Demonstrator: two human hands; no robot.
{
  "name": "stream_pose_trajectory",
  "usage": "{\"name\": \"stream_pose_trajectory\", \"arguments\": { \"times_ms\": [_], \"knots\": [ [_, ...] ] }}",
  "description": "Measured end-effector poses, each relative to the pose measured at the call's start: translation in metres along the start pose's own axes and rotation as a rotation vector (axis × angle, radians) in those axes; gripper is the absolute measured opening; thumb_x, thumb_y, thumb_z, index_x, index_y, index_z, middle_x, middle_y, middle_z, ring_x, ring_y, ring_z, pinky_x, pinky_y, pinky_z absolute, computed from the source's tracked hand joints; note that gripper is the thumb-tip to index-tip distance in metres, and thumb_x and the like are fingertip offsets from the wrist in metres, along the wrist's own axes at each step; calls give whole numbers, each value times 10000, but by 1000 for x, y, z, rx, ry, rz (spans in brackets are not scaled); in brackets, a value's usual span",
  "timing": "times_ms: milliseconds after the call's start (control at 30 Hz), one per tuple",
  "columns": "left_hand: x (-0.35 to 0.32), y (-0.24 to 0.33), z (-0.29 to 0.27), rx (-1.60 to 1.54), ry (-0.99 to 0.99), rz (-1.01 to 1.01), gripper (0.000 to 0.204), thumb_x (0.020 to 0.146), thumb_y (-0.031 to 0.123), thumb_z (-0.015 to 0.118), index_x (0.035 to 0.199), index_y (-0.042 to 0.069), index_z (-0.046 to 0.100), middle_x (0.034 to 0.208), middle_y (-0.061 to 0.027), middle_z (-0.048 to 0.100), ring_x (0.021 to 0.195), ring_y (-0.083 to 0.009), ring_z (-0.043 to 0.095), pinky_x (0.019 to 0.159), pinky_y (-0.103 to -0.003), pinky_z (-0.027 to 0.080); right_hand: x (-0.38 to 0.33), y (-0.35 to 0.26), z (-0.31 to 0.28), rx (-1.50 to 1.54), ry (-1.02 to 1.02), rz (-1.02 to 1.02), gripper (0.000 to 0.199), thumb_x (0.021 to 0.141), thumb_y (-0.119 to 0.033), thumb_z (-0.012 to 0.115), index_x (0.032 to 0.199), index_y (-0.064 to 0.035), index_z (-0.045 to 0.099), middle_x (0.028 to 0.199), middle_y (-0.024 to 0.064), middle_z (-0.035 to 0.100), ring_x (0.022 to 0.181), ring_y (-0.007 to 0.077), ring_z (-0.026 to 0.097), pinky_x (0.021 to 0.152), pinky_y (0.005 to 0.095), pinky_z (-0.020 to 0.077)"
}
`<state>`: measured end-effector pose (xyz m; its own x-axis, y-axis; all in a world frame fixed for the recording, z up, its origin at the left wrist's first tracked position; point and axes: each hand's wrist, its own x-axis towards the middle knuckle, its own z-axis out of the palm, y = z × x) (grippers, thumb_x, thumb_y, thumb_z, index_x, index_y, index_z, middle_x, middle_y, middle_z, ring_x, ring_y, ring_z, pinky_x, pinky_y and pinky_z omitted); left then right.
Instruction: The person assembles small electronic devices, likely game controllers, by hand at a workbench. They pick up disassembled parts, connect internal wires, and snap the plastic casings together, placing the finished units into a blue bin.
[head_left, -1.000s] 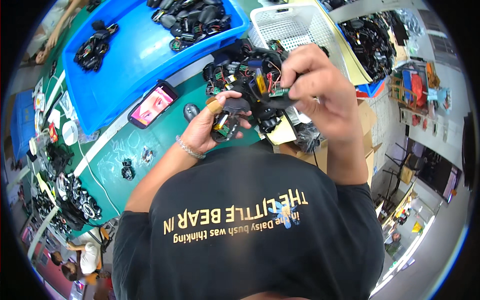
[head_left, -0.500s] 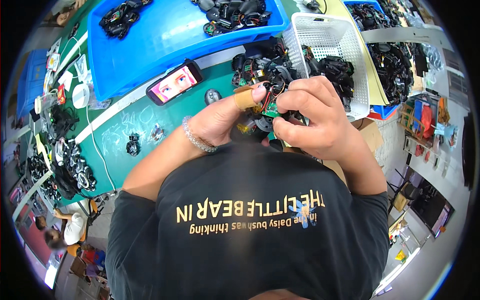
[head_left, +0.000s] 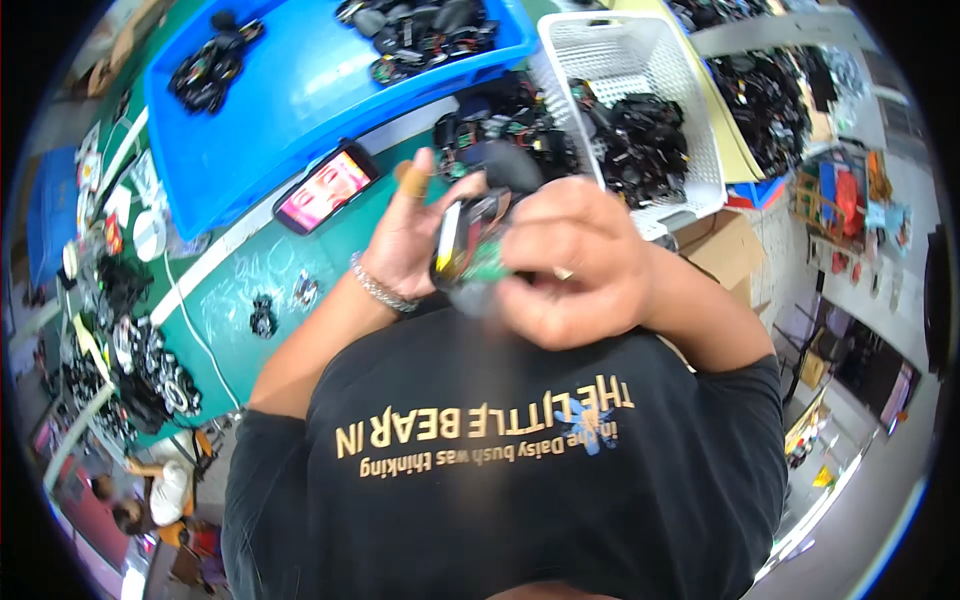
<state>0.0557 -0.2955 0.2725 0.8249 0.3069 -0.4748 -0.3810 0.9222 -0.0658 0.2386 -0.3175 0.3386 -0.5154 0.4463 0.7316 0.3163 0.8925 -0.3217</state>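
Close to my chest is a black electronic assembly [head_left: 456,238] with loose wires, a yellow strip and a green circuit board [head_left: 487,261]; motion blurs it and I cannot make out its exact kind. My left hand [head_left: 405,240], with a tan wrap on the thumb and a bracelet at the wrist, supports it from the left, the thumb standing up off it. Bent fingers of my right hand [head_left: 585,265] close on the board's right edge. A rounded dark piece [head_left: 510,168] shows just above the assembly. Beyond it a pile of similar black parts [head_left: 500,125] lies on the green table [head_left: 240,290].
A blue tray [head_left: 290,90] with heaps of black parts stands at the back. Right of it is a white perforated basket [head_left: 706,150], partly filled. A phone [head_left: 328,187] shows a picture in front of the tray. Cables and parts [head_left: 150,355] crowd the left.
Both hands have drawn the assembly nearer my chest and leftward, turning it. My left thumb has lifted off it. The view has shifted slightly.
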Motion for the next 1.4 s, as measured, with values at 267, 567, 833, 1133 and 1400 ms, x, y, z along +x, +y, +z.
{"name": "stream_pose_trajectory", "arguments": {
  "times_ms": [267, 567, 833, 1133, 1400],
  "knots": [
    [26, -8, -25, 62, -220, 31, 645, 872, 627, 432, 1128, 36, 475, 1175, -225, 555, 1041, -327, 595, 901, -442, 487, -19, -7, 10, 388, -381, 268, 103, 743, -108, 600, 845, -96, 599, 952, 80, 557, 973, 255, 546, 806, 390, 454],
    [40, -12, -44, 64, -405, 76, 609, 807, 588, 557, 1136, 76, 515, 1272, -321, 406, 1122, -469, 507, 801, -637, 496, -90, 92, -32, 330, 104, 1219, 255, 809, -169, 653, 1018, -25, 629, 1033, 70, 647, 1038, 204, 586, 917, 361, 426],
    [53, 5, -42, 190, -427, 131, 563, 859, 620, 481, 1124, 124, 507, 1292, -286, 367, 1082, -411, 499, 747, -545, 518, -242, 191, -11, -847, -813, 970, 526, 663, -303, 738, 1100, -73, 557, 1047, 99, 621, 1084, 269, 547, 1024, 453, 327],
    [46, 13, -55, 176, -386, 156, 569, 877, 611, 460, 1142, 108, 498, 1306, -294, 363, 1090, -409, 493, 765, -551, 500, -205, 176, -45, -423, -354, 1343, 328, 856, -310, 580, 1081, -73, 606, 877, 128, 651, 795, 247, 629, 767, 346, 458],
    [38, 10, -57, 165, -424, 164, 567, 884, 603, 456, 1151, 104, 498, 1307, -293, 364, 1106, -407, 481, 791, -557, 496, -131, 131, -63, 198, 369, 1475, 444, 915, -317, 530, 1187, 34, 534, 789, 53, 564, 659, 132, 546, 648, 260, 434]
  ]
}}
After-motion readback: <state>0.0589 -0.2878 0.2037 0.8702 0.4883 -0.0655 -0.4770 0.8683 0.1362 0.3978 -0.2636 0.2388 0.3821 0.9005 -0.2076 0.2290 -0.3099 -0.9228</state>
